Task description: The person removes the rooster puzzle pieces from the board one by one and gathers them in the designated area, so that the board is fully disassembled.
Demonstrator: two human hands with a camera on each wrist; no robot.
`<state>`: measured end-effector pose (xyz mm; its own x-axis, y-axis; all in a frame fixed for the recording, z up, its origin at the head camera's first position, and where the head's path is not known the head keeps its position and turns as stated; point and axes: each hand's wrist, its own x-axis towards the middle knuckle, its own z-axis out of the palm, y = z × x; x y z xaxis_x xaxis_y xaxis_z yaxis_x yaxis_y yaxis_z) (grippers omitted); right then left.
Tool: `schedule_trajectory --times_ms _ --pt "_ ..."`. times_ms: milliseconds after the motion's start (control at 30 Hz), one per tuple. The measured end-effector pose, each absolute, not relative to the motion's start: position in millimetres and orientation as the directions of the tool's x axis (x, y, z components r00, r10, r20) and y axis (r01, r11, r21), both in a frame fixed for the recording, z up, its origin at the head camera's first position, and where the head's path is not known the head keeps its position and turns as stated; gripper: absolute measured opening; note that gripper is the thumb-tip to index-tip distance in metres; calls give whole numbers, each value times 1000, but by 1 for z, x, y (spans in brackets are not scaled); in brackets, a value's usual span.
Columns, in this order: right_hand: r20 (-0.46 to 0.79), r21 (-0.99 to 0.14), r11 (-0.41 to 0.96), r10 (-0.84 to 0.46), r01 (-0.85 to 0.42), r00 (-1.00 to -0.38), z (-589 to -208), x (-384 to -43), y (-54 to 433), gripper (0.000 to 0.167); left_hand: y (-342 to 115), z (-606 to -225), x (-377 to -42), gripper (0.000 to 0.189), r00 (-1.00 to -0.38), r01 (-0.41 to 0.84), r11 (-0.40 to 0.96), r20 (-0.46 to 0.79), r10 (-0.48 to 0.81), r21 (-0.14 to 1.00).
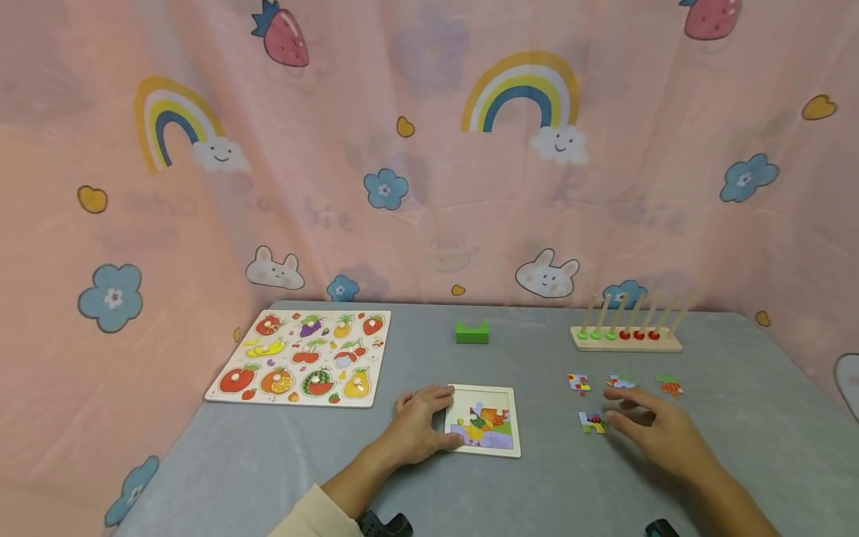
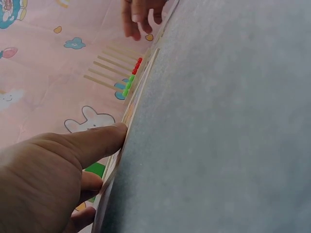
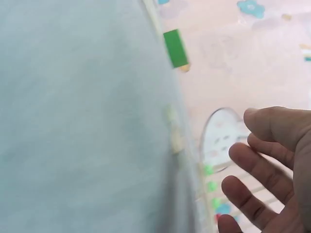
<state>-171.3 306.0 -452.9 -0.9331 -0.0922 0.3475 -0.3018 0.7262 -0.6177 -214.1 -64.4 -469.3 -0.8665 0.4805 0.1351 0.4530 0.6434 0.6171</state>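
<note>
Closest to view, along the bottom edge, are a cream fabric sleeve (image 1: 318,516) and two black wrist-worn devices (image 1: 388,525), one at each wrist. Just ahead, the left hand (image 1: 419,429) has its grip on a square pale wooden puzzle tray (image 1: 516,424), thumb and bent fingers spanning its left side. The right hand (image 1: 651,429) hovers above the bench at the right, its grip released, fingers loosely bent and apart.

Four small, brightly coloured loose puzzle pieces (image 1: 593,423) lie by the right fingertips: three in a far row, one nearer. Beyond stand one notched green block (image 1: 473,335) and one pale wooden bead stand (image 1: 627,346) with three green and three red beads on pegs. One white fruit board (image 1: 259,394) lies at the left.

The grey cloth-covered bench (image 1: 550,492) ends at a pink printed curtain (image 1: 436,160); a grey strip separates tray from loose pieces, a narrower one tray from fruit board.

Inside the tray's raised rim, joined pieces fill the lower and right portions; pale base shows above. Their number is too small to tell.
</note>
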Motion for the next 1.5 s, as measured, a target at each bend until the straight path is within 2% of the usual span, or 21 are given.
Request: schedule_trajectory --times_ms 167,367,800,1033,1500 --pt "389 -631 691 -113 -354 -914 -428 -170 304 31 -64 -469 -214 64 -865 458 642 140 483 615" --pt "375 -647 680 -109 -344 -920 -403 -165 290 36 -64 -470 -214 64 -865 458 650 136 483 606" --pt "450 -662 593 -175 -458 -876 -377 -167 243 39 -64 -470 -215 65 -866 457 655 134 481 602" --pt "462 -653 588 -189 -477 -866 -382 -177 223 40 -64 -469 -214 65 -867 453 648 135 479 612" --pt "429 -709 516 -224 -480 -875 -403 -191 186 39 -65 -471 -216 65 -863 462 643 141 485 610"
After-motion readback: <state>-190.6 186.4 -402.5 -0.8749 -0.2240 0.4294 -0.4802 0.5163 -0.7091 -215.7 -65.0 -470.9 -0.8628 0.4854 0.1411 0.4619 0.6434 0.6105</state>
